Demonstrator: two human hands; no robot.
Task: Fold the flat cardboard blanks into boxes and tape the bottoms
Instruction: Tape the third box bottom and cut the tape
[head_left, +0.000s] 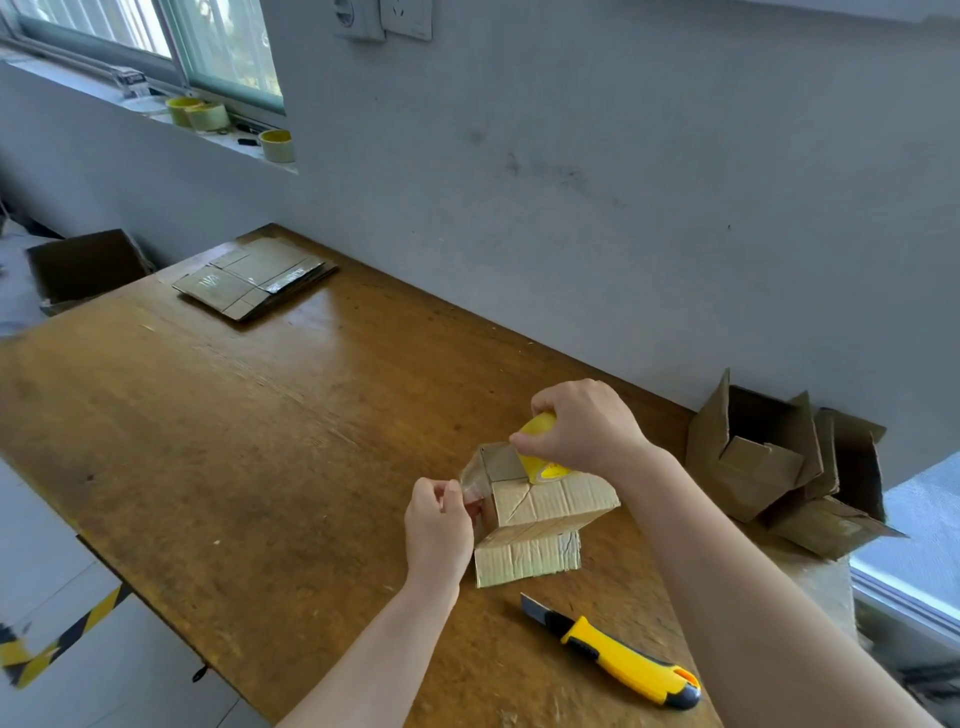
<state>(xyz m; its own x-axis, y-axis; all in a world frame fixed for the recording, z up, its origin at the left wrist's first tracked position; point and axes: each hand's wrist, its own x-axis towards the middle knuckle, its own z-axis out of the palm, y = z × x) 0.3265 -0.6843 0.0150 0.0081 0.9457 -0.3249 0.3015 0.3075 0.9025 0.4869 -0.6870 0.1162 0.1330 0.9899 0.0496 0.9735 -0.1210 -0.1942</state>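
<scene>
A small folded cardboard box (550, 506) stands on the wooden table (234, 441), its closed flaps facing up. My right hand (587, 426) grips a yellow roll of clear tape (540, 452) that rests on top of the box. A strip of clear tape runs from the roll over the box's left edge. My left hand (439, 525) pinches the free end of that strip beside the box's left side. A stack of flat cardboard blanks (254, 280) lies at the far end of the table.
A yellow utility knife (618, 657) with its blade out lies near the table's front edge, right of my left arm. Several folded boxes (779, 462) sit piled at the right against the wall. An open carton (85, 267) stands beyond the table's far left. Tape rolls (208, 117) line the windowsill.
</scene>
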